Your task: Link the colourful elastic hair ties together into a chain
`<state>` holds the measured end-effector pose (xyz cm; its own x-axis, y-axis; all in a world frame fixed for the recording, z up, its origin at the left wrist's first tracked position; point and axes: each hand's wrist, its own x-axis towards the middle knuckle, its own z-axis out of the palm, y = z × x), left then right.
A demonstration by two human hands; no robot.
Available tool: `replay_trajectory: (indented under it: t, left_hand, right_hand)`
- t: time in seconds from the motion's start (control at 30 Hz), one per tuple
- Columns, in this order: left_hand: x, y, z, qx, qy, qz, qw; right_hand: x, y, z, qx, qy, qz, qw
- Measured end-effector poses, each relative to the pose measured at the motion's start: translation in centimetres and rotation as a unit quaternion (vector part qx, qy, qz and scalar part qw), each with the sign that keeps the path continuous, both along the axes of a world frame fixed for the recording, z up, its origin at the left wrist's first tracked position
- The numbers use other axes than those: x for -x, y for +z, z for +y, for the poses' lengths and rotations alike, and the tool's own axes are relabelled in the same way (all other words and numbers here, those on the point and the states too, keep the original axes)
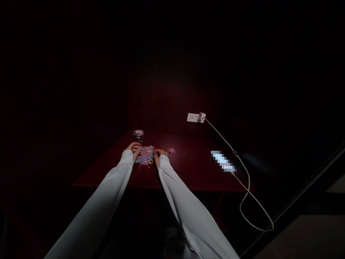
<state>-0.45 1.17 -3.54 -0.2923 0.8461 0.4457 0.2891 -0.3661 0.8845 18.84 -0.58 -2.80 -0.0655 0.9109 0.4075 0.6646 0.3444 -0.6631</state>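
Note:
A loose pile of small pastel loops that look like hair ties (145,155) lies on the dark red table, between my two hands. My left hand (133,147) rests against the pile's left edge, its fingers apart and reaching over the loops. On the opposite side, my right hand (160,154) touches the pile with curved fingers, thumb and forefinger apart. A smaller heap of pink loops (171,151) sits just right of that hand. Behind the left hand stands a clear jar (138,135) with a lid. Individual loops under the fingers are too small to make out.
The table (188,176) ends at a front edge below my forearms. At its right lies a lit phone (223,160), blurred out, joined by a white cable (249,180) to a charger in the wall socket (196,117). The cable hangs over the table's edge. Surroundings are very dark.

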Motion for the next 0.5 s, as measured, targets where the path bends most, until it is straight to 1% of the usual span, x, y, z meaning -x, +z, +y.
replay_trajectory:
  t: [0.07, 0.17, 0.27, 0.37, 0.5]
  left_hand:
    - [0.1, 0.0, 0.1, -0.009, 0.002, -0.029, 1.0]
    - [0.1, 0.1, 0.2, -0.004, 0.002, -0.038, 0.999]
    - [-0.1, 0.3, 0.0, 0.003, 0.007, -0.032, 0.999]
    - [-0.1, 0.5, -0.4, -0.009, 0.014, -0.01, 1.0]
    - [0.1, 0.9, -0.8, -0.001, 0.02, 0.059, 0.998]
  right_hand:
    - [0.0, -0.1, -0.1, 0.005, 0.013, -0.002, 1.0]
    - [-0.1, -0.1, -0.4, 0.012, 0.027, -0.01, 1.0]
    - [0.1, 0.2, -1.0, -0.013, 0.046, -0.011, 0.999]
    - [0.5, 0.4, -1.8, -0.046, 0.094, -0.035, 0.994]
    - [0.9, 0.5, -2.6, -0.081, 0.156, -0.095, 0.98]
